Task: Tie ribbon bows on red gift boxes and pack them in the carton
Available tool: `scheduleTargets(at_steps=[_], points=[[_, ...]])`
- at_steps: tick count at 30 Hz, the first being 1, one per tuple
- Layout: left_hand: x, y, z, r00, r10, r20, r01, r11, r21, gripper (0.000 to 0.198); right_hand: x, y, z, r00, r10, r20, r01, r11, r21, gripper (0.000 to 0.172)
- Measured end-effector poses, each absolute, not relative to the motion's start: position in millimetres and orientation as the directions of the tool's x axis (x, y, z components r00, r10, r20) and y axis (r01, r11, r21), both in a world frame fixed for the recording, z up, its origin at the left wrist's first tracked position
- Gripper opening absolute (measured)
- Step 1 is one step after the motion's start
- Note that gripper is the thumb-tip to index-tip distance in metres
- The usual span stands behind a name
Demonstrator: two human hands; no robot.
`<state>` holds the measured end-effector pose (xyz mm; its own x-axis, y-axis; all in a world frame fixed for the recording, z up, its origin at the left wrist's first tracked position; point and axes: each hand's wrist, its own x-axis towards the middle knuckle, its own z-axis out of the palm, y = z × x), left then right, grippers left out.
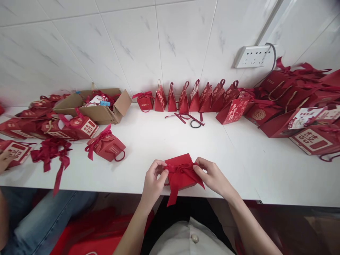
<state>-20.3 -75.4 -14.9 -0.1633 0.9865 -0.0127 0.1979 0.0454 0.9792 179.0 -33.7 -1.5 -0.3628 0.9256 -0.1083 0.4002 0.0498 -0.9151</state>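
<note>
A small red gift box [178,160] sits near the front edge of the white table, directly before me. Across its top runs a red ribbon [182,170], tied in a bow, with one tail hanging over the table edge. My left hand [154,180] pinches the ribbon's loop at the box's left side. On the opposite side, my right hand [214,176] has thumb and fingers closed on the ribbon near the box's right edge. Both hands are close against the box, and the fingers partly hide the ribbon ends.
Several upright red pouches [183,99] line the wall. An open cardboard box [117,112] and a bowed gift box [108,147] stand left, near loose ribbons [50,152]. Another person's hand [4,161] touches a box at far left. Red boxes [310,136] pile up right.
</note>
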Motion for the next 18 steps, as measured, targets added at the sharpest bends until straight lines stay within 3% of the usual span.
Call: scheduleTargets(at_steps=[3, 7, 12, 18], points=[[-27, -71, -9, 0.0, 0.999, 0.037, 0.285, -0.036, 0.958, 0.024, 179, -35, -4, -0.368, 0.923, -0.111, 0.365, 0.033, -0.93, 0.025], [-35, -62, 2, 0.108, 0.992, 0.063, 0.414, -0.102, 0.905, 0.014, 178, -32, -5, -0.372, 0.924, -0.092, 0.356, 0.05, -0.933, 0.024], [-38, -54, 2, 0.207, 0.978, 0.019, 0.296, -0.081, 0.952, 0.016, 179, -30, -8, -0.367, 0.927, -0.082, 0.356, 0.058, -0.933, 0.024], [-38, -53, -1, 0.195, 0.981, 0.019, 0.198, -0.058, 0.979, 0.014, 180, -30, -9, -0.365, 0.925, -0.101, 0.348, 0.035, -0.937, 0.025]])
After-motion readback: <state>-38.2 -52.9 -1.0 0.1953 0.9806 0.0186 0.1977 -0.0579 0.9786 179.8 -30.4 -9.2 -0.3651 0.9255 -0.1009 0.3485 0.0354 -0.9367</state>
